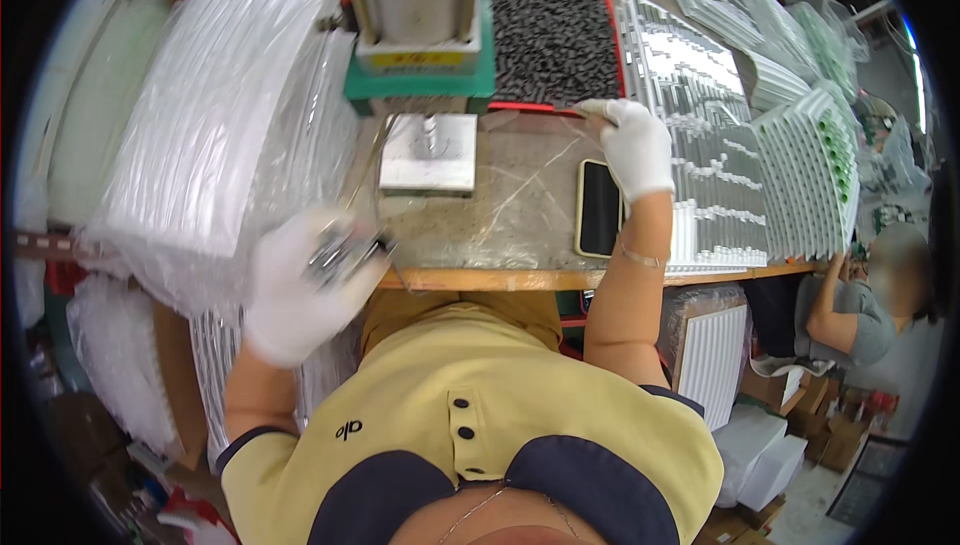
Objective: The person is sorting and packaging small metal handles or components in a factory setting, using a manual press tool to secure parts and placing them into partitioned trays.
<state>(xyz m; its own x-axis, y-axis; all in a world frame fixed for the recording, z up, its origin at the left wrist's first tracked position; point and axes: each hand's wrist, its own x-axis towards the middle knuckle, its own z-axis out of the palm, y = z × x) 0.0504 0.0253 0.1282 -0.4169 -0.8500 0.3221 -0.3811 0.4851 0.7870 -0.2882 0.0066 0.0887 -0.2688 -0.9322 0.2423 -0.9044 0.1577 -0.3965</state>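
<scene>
At 9 o'clock from mid-view, the white-gloved left hand [300, 290] is clasping small, blurred, shiny silver-and-dark pieces [335, 253]. At 2 o'clock, the white-gloved right hand [638, 145] is working at the near rim of a red plastic tray [613, 30] holding short black pieces [550, 35] at 1 o'clock; I can't tell whether it is pinching one.

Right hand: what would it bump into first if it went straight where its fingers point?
Probably the near rim of the red tray, then the small black pieces in it. The right hand looks close to that rim, but its height is unclear.
</scene>
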